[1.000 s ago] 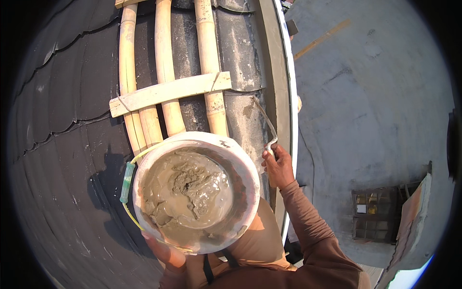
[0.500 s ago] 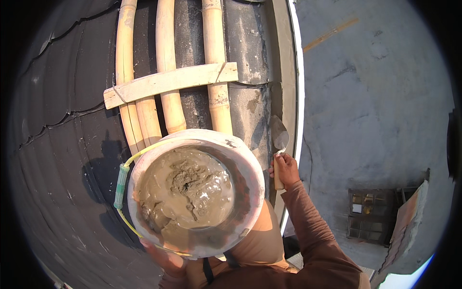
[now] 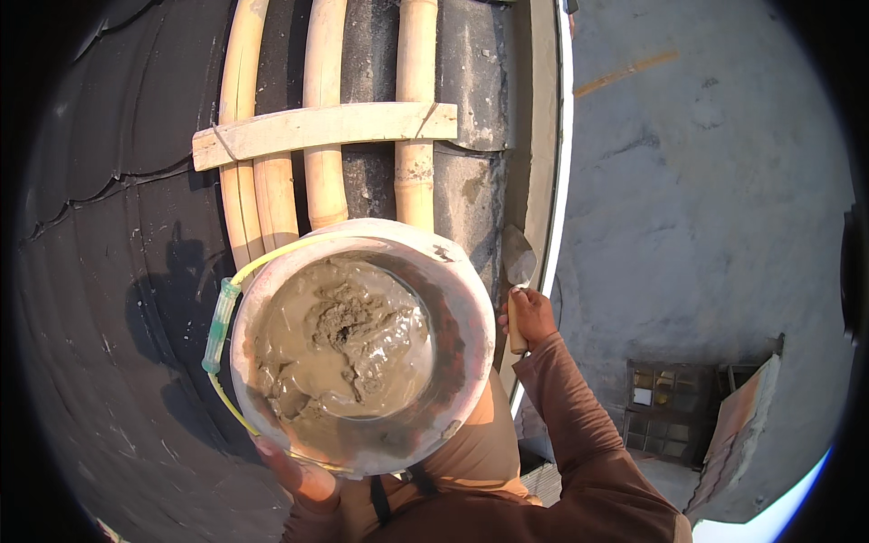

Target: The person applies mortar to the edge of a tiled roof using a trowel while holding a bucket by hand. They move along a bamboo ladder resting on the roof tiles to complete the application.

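Note:
A pale, stained bucket [image 3: 471, 299] fills the middle of the view, with wet grey-brown mortar [image 3: 335, 344] inside. My left hand [image 3: 308, 478] grips the bucket at its near left edge; its fingers are partly hidden by the bucket. The bucket's yellow handle, with a green grip [image 3: 219, 326], hangs over the left side. To the right of the bucket, my right hand [image 3: 532, 317] is closed around the wooden handle of a trowel [image 3: 519, 257]. The trowel blade points away from me, over the narrow cement ledge [image 3: 532, 172] along the roof edge; whether it touches cannot be told.
Dark roof tiles [image 3: 100, 299] spread out on the left. Beyond the bucket, several bamboo poles [image 3: 324, 81] lie under a wooden crosspiece [image 3: 326, 128]. Past the white roof edge [image 3: 563, 163] on the right is a grey wall [image 3: 688, 226] with a window [image 3: 670, 407] lower down.
The view has shifted slightly. The bucket sits a little farther left and up in the picture, and the trowel a little farther left. Both hands keep their holds.

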Demonstrator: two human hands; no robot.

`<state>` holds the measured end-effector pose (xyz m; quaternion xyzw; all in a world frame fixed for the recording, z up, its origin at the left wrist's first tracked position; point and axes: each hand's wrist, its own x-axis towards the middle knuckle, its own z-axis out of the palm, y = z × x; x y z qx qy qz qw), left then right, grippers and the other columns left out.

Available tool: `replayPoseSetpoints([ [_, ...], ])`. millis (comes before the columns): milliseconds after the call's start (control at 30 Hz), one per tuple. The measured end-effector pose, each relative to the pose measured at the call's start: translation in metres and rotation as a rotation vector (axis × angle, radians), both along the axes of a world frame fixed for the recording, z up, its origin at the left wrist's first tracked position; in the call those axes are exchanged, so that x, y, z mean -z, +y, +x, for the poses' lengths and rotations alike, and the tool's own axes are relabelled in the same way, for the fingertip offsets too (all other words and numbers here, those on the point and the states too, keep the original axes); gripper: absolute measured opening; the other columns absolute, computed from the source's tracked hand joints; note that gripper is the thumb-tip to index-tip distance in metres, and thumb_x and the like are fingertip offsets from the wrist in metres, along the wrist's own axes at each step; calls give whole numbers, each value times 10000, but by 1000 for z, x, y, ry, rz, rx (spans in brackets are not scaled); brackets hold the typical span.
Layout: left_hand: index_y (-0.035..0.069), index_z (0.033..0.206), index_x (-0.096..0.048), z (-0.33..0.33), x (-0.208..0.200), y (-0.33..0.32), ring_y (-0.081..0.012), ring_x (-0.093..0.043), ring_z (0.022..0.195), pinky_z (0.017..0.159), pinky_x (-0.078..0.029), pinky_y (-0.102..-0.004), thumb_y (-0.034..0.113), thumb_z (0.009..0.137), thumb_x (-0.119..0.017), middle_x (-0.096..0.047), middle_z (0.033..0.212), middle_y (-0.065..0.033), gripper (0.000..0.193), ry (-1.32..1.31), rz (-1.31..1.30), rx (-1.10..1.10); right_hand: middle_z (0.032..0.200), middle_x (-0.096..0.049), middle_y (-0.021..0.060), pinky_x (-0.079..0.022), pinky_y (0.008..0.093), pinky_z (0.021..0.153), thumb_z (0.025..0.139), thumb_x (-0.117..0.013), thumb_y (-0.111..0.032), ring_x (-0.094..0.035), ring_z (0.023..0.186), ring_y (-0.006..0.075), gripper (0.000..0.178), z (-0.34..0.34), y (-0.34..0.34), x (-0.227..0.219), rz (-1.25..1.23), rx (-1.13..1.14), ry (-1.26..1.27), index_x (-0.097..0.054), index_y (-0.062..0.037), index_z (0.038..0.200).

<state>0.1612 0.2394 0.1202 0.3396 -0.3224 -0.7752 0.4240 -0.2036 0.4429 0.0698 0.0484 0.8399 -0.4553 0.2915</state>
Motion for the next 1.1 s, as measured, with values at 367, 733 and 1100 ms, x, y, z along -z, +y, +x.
replayPoseSetpoints([
  [367,-45,1533,-230,38,67,12,-312,-325,1436,1174,-292,-459,406,1048,-380,-288,1570,-188,678,-144,-104,-65,860,-607,107,-541,302,528,1008,-540,-287,-628,629,176,345,-72,-59,-33,-52,14,54,-552,38,1125],
  [733,14,1553,-186,29,40,-4,-311,-258,1471,1215,-230,-464,489,1054,-333,-152,1624,-190,704,-161,-535,86,837,-606,78,-499,331,578,1001,-355,-249,-580,648,177,350,-41,-41,-22,-703,287,-95,-578,-5,1116],
  [1100,68,1562,-228,-36,-66,18,-293,-307,1424,1175,-266,-456,568,1019,-366,-255,1592,-128,751,-106,238,-55,777,-555,71,-476,335,506,996,-355,-271,-548,587,167,340,-13,-42,13,-844,558,-225,-566,-18,1077],
])
